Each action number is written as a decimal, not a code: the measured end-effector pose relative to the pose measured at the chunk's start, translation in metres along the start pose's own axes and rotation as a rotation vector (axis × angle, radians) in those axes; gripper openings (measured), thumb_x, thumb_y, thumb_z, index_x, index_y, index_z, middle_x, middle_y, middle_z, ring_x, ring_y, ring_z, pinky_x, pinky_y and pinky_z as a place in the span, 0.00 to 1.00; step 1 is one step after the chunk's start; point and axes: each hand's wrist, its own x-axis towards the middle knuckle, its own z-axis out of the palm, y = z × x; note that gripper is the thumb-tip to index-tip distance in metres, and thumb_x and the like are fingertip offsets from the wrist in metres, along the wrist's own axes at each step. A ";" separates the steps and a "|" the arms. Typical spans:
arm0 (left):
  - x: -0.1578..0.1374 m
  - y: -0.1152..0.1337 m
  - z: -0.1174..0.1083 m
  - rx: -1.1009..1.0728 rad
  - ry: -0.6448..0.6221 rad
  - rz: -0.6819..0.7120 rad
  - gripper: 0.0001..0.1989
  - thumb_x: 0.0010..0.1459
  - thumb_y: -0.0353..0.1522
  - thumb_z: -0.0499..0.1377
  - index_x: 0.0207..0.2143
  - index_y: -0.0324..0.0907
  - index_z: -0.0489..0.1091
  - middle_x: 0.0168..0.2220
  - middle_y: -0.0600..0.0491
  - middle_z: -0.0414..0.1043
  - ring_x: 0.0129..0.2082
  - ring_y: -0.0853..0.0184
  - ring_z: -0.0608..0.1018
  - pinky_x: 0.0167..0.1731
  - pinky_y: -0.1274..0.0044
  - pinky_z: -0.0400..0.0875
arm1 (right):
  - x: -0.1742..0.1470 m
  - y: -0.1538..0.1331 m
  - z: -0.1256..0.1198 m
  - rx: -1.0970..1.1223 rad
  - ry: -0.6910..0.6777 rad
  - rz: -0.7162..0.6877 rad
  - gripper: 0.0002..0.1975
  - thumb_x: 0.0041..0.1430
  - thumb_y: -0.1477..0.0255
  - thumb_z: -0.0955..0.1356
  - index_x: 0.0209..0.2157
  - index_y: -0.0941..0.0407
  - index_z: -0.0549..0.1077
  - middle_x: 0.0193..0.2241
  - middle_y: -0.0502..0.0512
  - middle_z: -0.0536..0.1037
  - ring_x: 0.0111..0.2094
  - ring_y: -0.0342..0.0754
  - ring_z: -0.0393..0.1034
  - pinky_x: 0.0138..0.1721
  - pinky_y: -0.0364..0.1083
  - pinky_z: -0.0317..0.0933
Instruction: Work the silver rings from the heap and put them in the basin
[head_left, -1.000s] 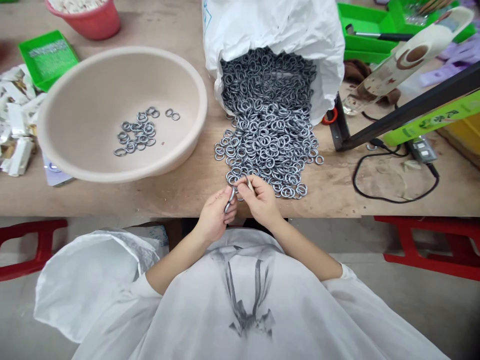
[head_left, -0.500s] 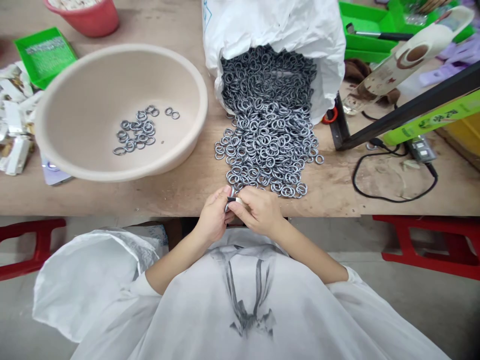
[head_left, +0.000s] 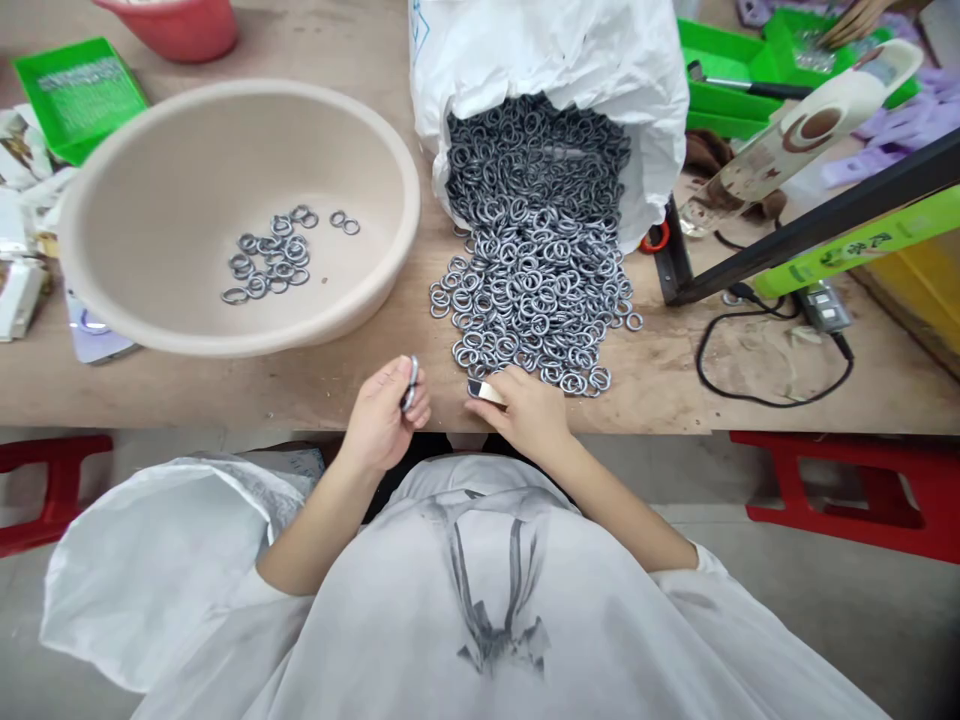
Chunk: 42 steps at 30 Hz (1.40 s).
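Note:
My left hand [head_left: 379, 418] is closed on a grey metal ring [head_left: 411, 384], held up over the table edge below the basin; whether more than one ring is in the fingers I cannot tell. To the right, my right hand [head_left: 532, 412] grips a small tool [head_left: 491, 392] with a black end and a pale body, its kind unclear. That hand is at the near edge of a pile of grey rings [head_left: 536, 290]. The pile spills from a white sack [head_left: 551, 50] lying on its side. Several rings lie in the beige basin [head_left: 150, 180].
A green tray [head_left: 82, 95] and a red tub [head_left: 184, 28] stand at the back left. Right of the sack are a clear bottle [head_left: 795, 135], a black metal frame [head_left: 817, 215] and a cable [head_left: 750, 400]. Another person's hand [head_left: 859, 20] reaches into a green bin at the top right.
My hands, together before, have parted. The left has moved left with the ring, while the right stays near the pile with the small tool.

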 end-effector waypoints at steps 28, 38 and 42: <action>0.005 -0.037 0.028 0.047 -0.115 -0.082 0.25 0.49 0.51 0.67 0.27 0.39 0.64 0.19 0.62 0.54 0.15 0.81 0.52 0.14 0.85 0.43 | 0.007 -0.026 -0.001 0.992 0.184 0.118 0.14 0.61 0.59 0.68 0.41 0.53 0.74 0.36 0.54 0.79 0.37 0.47 0.72 0.42 0.48 0.66; 0.008 -0.036 0.027 0.004 -0.078 -0.047 0.26 0.48 0.50 0.68 0.25 0.40 0.61 0.18 0.63 0.54 0.15 0.80 0.52 0.14 0.86 0.45 | 0.000 -0.016 -0.015 0.626 0.038 -0.118 0.21 0.67 0.56 0.61 0.24 0.55 0.61 0.22 0.47 0.62 0.24 0.42 0.56 0.28 0.44 0.46; 0.007 -0.038 0.025 0.009 -0.078 -0.048 0.26 0.48 0.50 0.68 0.25 0.40 0.61 0.18 0.63 0.53 0.16 0.80 0.53 0.15 0.86 0.47 | -0.004 -0.019 -0.019 0.490 0.009 -0.155 0.22 0.69 0.57 0.59 0.24 0.55 0.61 0.22 0.47 0.63 0.25 0.42 0.57 0.28 0.44 0.45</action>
